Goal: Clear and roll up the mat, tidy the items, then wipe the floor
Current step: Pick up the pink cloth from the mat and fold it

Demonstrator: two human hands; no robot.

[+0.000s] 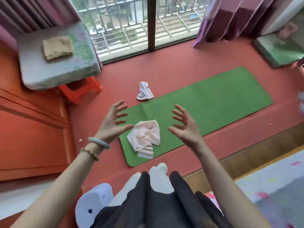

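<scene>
On red floor (pixel 164 69), centre: green mat (pixel 205 102) lies flat, fully unrolled, long axis running near-left to far-right.

Pink cloth (pixel 144 137), crumpled, sits on mat's near-left end; one folded corner reaches toward mat's near edge.

White cloth (pixel 144 91), also crumpled, on bare floor just beside mat's far edge, left part. Contact w/ mat not clear.

L hand (pixel 113 122): raised over mat's left end, palm facing right, fingers spread and slightly bent. Grip wide open, holds nothing. Thumb tip lines up w/ pink cloth's left edge in view; can't tell if touching. Pale bangle (pixel 99 143) and beaded bracelet (pixel 89 153) on that wrist.

R hand (pixel 184 127): raised over mat right of pink cloth, palm facing left, fingers spread, curved. Grip wide open, holds nothing, apart from cloth.

Far left: padded cushion (pixel 57 63) on orange stool (pixel 80 91), folded tan cloth (pixel 57 47) on top of it.

Left: orange cabinet (pixel 32 129).

Far: barred window (pixel 131 22), purple curtains (pixel 230 17) on both sides.

Near right: bed (pixel 271 178) w/ patterned cover.

Near centre: dark skirt (pixel 164 203), pale shoe tip (pixel 162 168) just short of mat's near edge.
</scene>
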